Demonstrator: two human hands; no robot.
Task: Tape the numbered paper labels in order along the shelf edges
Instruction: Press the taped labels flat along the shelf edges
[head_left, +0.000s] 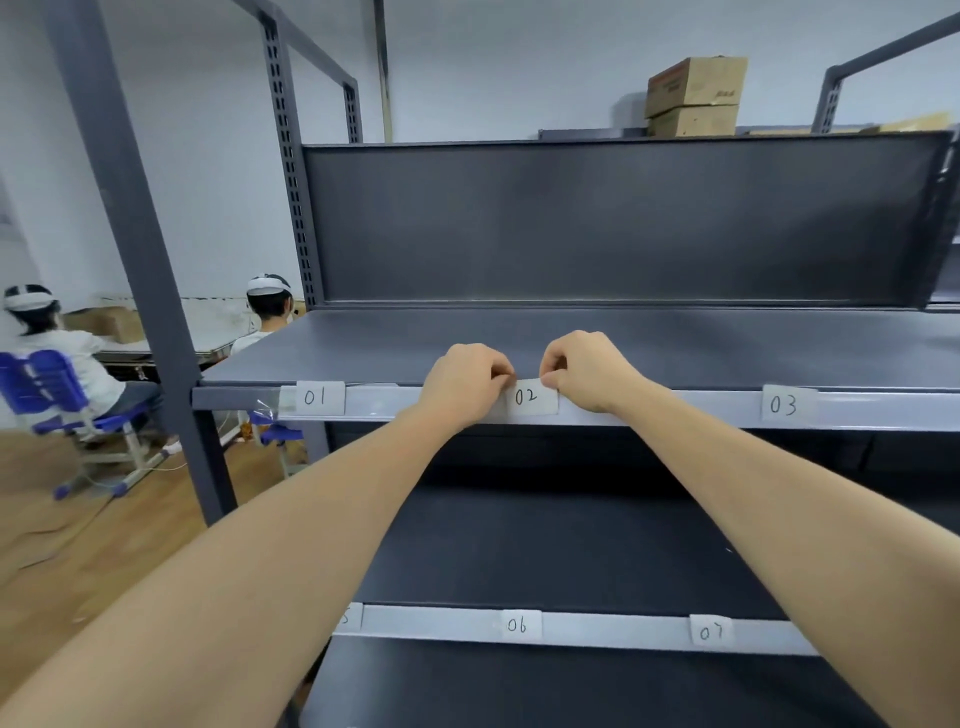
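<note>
A white paper label marked 02 (531, 399) lies against the pale front edge of the upper shelf (675, 408). My left hand (465, 382) pinches its top left corner with curled fingers. My right hand (584, 369) pinches its top right corner the same way. Label 01 (318, 398) sits to the left under clear tape, and label 03 (785, 404) to the right. On the lower shelf edge (597, 626) are labels 06 (519, 625) and 07 (711, 631); a further label (347, 617) is mostly hidden by my left forearm.
The grey metal rack has a dark back panel (623, 218) and an upright post (156, 291) at the left. Cardboard boxes (693, 96) stand on top. Two seated persons (62, 343) with blue chairs (47, 389) are at the left on a wooden floor.
</note>
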